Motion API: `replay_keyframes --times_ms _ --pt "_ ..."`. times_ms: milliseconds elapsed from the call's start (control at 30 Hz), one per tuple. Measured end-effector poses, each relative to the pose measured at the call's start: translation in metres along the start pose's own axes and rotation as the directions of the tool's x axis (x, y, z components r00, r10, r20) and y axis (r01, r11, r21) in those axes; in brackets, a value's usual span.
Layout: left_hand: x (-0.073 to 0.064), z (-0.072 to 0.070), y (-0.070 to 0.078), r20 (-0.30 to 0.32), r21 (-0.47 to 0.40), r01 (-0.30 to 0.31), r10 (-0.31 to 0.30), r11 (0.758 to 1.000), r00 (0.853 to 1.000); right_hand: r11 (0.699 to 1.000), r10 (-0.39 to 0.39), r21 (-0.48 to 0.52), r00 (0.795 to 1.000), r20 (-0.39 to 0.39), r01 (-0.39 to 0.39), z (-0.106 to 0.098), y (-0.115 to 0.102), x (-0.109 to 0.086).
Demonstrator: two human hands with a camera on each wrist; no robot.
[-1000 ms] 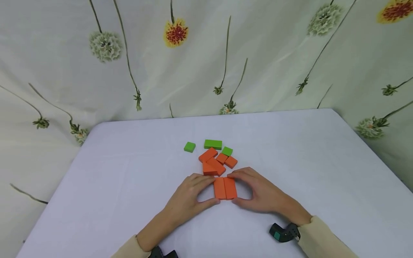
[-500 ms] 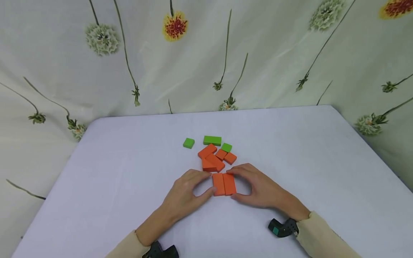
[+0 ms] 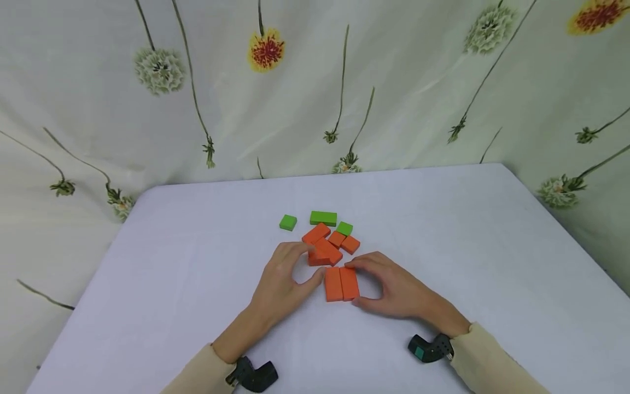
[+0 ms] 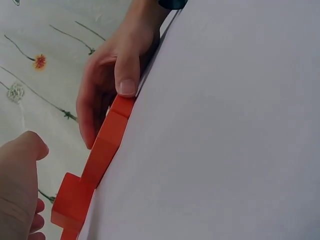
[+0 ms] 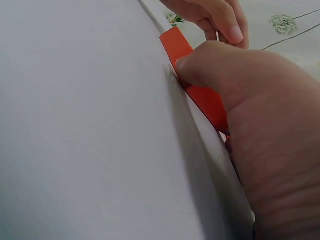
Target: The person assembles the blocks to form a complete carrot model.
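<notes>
Two orange rectangular blocks lie side by side on the white table, their long edges together. My right hand grips the right-hand orange block, thumb at its near end and fingertips at its far end. The left-hand orange block lies between the hands. Clear of it, my left hand has its thumb and fingers spread apart and holds nothing. Its fingertips are over the left edge of an orange pile, near a slanted orange block. In the left wrist view, the left thumb is apart from the blocks.
Behind the pair are another orange block and two small orange pieces, one a square block. Farther back lie a long green block and small green blocks. A flowered cloth hangs behind the table.
My left hand has let go of the left-hand orange block and moved away from me, toward the orange pile. The right hand stays on its block.
</notes>
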State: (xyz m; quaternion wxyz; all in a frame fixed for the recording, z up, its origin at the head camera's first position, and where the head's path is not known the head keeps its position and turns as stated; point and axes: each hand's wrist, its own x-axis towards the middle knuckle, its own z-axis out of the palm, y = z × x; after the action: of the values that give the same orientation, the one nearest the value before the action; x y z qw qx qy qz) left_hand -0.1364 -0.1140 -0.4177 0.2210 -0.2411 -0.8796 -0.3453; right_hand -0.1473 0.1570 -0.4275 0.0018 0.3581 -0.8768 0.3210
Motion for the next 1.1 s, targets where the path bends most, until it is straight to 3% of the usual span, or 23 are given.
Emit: replay_keyframes --times_ms 167,300,533,733,967,1100 --pt "0.011 0.008 -0.001 0.044 0.009 0.117 -0.118 0.993 0.992 1.000 -0.003 0.015 1.000 -0.003 0.003 0.003 0.000 -0.002" --pt "0.016 0.014 -0.001 0.083 0.006 0.165 -0.165 0.986 0.983 1.000 -0.015 0.014 1.000 -0.007 0.015 0.005 0.001 -0.003" --pt "0.020 0.020 -0.001 0.116 0.061 0.195 -0.201 0.979 0.973 1.000 -0.013 0.010 1.000 0.005 0.013 0.006 -0.001 -0.002" --pt "0.024 0.018 -0.001 0.136 0.116 0.180 -0.195 0.977 0.971 1.000 -0.020 0.005 1.000 0.005 0.020 0.003 -0.003 0.000" --pt "0.032 0.014 -0.002 0.171 0.132 0.214 -0.235 0.968 0.957 1.000 -0.014 0.000 1.000 0.002 0.014 -0.001 -0.003 0.000" --pt "0.034 0.013 -0.004 0.169 0.146 0.206 -0.230 0.968 0.958 1.000 -0.001 -0.002 1.000 0.008 0.001 -0.001 -0.001 0.000"
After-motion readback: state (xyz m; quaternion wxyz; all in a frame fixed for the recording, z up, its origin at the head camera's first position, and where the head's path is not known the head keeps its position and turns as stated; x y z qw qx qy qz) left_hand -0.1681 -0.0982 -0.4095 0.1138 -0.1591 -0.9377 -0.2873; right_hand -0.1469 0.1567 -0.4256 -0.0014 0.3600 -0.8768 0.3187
